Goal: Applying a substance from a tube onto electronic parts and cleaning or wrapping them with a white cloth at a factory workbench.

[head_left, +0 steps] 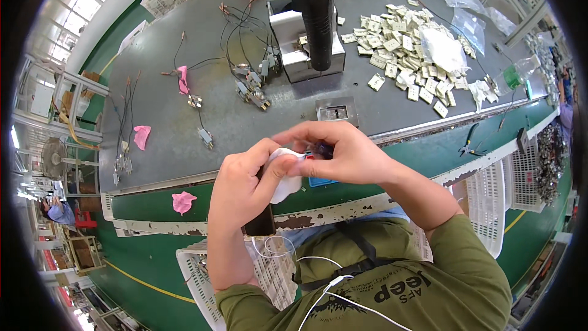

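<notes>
One big grey table (184, 122) is filling most of the view, with one black machine column (315, 12) standing at the far middle. One heap of little white plastic pieces (410, 49) is lying far right, way too many to count. Three pink scraps (182, 201) are sitting on the left. Near the middle, the left hand (242, 187) is curling around one white cloth (285, 175), while the right hand (343, 153) is pinching it too, fingertips pressed together.
</notes>
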A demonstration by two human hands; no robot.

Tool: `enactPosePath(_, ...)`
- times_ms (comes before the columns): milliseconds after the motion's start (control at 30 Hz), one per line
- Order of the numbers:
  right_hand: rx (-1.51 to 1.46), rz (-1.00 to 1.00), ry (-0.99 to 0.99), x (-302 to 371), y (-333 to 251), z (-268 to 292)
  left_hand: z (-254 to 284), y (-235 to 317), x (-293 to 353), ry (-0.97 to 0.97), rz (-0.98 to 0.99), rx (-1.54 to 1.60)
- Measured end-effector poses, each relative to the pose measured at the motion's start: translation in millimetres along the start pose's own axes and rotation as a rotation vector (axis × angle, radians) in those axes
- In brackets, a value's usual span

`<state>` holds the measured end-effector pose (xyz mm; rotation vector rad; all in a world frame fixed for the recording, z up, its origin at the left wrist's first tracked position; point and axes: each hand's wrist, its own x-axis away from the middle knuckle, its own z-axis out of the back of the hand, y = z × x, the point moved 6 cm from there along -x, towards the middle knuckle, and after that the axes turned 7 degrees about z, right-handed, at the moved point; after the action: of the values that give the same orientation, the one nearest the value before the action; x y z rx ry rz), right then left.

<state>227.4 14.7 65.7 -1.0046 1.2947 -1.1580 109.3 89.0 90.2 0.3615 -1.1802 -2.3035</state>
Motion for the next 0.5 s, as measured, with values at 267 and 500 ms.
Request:
enactPosePath(267,-0.093,-0.007,0.189,8,2,14,6,-14,2,-0.070,0.088,0.240)
enactPosePath(500,-0.192,-0.015,0.313,13,-3,17,5,-36,8,0.155,-0.095,0.894)
